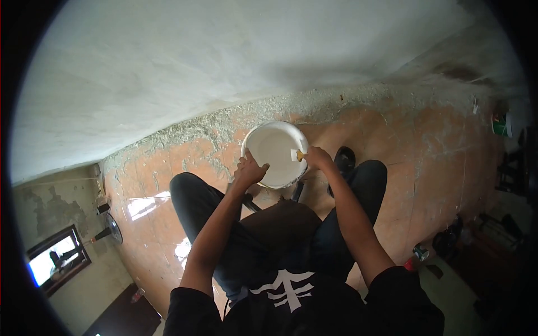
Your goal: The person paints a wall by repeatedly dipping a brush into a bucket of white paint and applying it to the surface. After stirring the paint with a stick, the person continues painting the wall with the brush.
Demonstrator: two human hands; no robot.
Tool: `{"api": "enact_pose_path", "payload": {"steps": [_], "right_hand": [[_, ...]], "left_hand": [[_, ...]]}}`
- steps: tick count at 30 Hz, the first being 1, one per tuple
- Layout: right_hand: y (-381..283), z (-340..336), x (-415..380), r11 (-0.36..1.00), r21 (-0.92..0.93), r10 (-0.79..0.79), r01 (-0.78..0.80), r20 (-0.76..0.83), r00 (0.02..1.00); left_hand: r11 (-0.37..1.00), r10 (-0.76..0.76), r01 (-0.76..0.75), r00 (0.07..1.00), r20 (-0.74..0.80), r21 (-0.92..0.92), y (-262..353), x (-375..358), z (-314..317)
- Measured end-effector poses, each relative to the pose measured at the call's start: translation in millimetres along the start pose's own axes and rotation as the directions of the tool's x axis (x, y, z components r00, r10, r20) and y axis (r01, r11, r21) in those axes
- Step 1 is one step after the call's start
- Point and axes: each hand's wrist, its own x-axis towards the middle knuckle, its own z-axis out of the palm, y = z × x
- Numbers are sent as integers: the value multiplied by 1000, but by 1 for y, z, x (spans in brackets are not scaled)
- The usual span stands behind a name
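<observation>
A white bucket (pixel 274 151) with pale, creamy contents stands on the floor between my knees, close to the wall. My left hand (pixel 250 169) rests at the bucket's left rim, its fingers apart and holding nothing. At the right rim, my right hand (pixel 317 158) is closed round the yellow handle of a small scraper or brush (pixel 295 155). The tool's pale flat end lies over the inside of the bucket.
Flaking debris (pixel 224 131) lines the foot of the pale wall (pixel 224 56). Orange floor tiles (pixel 398 151) spread around me. A standing fan (pixel 114 228) is at the left, a can (pixel 420 252) at the lower right, and a green container (pixel 501 124) at the far right.
</observation>
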Motion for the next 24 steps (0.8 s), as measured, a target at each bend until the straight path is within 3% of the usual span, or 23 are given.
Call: {"api": "enact_pose_path", "payload": {"steps": [2, 4, 5, 8, 10, 12, 15, 18, 24], "right_hand": [[9, 9, 2, 1000, 23, 15, -15, -9, 1000], [16, 19, 3, 986, 163, -12, 16, -28, 1000], [17, 21, 4, 988, 155, -3, 7, -28, 1000], [14, 42, -7, 991, 134, 4, 5, -67, 998], [8, 40, -4, 985, 174, 2, 15, -100, 995], [7, 41, -13, 993, 117, 32, -26, -52, 998], [11, 41, -11, 988, 124, -84, 89, -46, 995], [8, 25, -17, 994, 34, -104, 103, 27, 994], [5, -1, -17, 992, -58, -109, 111, 46, 993]], "left_hand": [[998, 5, -3, 1000, 26, -65, -9, 8, 6], [972, 96, -114, 991, -93, -206, -39, 25, 26], [950, 185, -217, 970, -158, -225, -55, 31, 34], [923, 275, -303, 950, -146, -236, -74, 34, 43], [900, 249, -283, 958, -141, -332, -61, 21, 25], [924, 217, -240, 970, -107, -297, -61, 16, 32], [967, 105, -114, 993, -49, -228, -49, 13, 23], [979, 15, -18, 1000, -17, -203, -32, 11, 10], [964, -81, 47, 990, -119, -263, -37, 10, 34]]}}
